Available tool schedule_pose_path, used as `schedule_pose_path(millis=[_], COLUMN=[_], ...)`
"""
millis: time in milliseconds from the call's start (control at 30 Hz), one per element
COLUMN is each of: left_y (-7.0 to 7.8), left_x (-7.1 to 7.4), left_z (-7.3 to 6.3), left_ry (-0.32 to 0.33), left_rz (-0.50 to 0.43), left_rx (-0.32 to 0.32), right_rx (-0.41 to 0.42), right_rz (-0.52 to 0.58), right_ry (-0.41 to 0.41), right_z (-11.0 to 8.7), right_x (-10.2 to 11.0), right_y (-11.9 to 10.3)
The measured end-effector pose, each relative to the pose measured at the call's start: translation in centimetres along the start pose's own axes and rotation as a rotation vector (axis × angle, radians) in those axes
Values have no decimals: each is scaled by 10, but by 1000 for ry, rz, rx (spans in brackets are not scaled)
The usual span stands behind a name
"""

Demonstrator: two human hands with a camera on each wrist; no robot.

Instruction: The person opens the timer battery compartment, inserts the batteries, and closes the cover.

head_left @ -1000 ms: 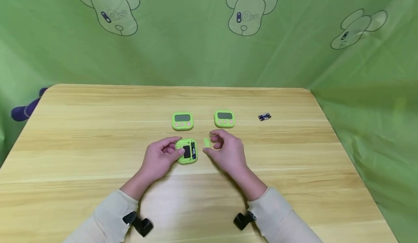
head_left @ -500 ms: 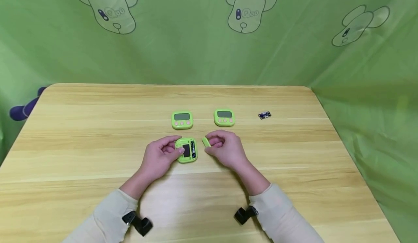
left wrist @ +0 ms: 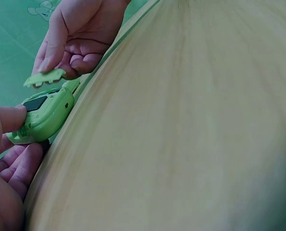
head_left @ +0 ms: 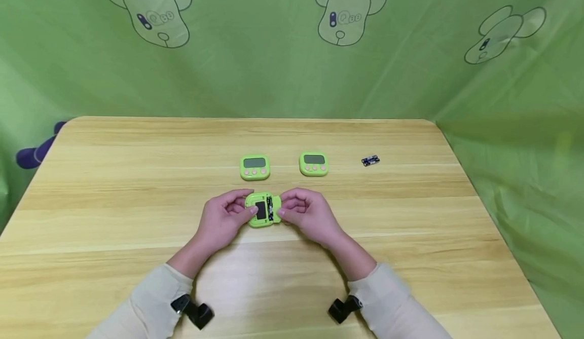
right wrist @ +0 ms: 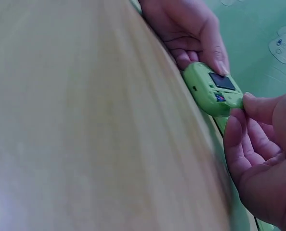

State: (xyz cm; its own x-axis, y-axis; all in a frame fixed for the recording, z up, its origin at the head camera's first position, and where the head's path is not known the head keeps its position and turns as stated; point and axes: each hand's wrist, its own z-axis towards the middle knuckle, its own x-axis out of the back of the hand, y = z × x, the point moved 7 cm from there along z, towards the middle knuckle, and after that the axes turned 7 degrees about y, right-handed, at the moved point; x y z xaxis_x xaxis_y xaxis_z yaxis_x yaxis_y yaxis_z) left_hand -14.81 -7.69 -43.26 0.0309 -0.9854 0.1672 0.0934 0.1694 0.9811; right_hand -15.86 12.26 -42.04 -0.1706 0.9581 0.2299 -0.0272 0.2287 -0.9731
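My left hand (head_left: 223, 220) grips a green digital timer (head_left: 261, 210) by its left side, back face up, thumb on top. A black rectangle and a dark battery (head_left: 270, 208) in its open compartment show on that back. My right hand (head_left: 315, 217) pinches a small green battery cover (head_left: 277, 204) at the timer's right edge, beside the battery. In the left wrist view the tabbed cover (left wrist: 44, 77) is tilted just over the timer (left wrist: 51, 113). The right wrist view has the cover (right wrist: 234, 99) partly over the compartment; whether it touches is unclear.
Two more green timers, a left one (head_left: 255, 167) and a right one (head_left: 313, 163), lie screen up behind my hands. Farther right lie two loose batteries (head_left: 370, 160). A green curtain (head_left: 255, 85) hangs behind the wooden table (head_left: 137, 177).
My right hand has taken hold of the battery cover more firmly, turned it flatter and moved it left to the timer's edge. The left hand and timer have stayed in place.
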Motion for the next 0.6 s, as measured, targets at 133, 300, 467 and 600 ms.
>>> schedule_pose_path(millis=[133, 300, 467, 600], left_y=[0, 0, 0, 0], left_x=[0, 0, 0, 0], left_z=[0, 0, 0, 0], left_ry=[0, -1, -2, -4], left_rz=[-2, -3, -2, 6], left_rx=[-1, -3, 0, 2], right_rx=[46, 62, 68, 83], right_rz=[-52, -95, -95, -82], right_ry=[31, 63, 73, 97], right_z=[0, 1, 4, 4], right_x=[-3, -5, -6, -8], right_y=[-6, -8, -3, -3])
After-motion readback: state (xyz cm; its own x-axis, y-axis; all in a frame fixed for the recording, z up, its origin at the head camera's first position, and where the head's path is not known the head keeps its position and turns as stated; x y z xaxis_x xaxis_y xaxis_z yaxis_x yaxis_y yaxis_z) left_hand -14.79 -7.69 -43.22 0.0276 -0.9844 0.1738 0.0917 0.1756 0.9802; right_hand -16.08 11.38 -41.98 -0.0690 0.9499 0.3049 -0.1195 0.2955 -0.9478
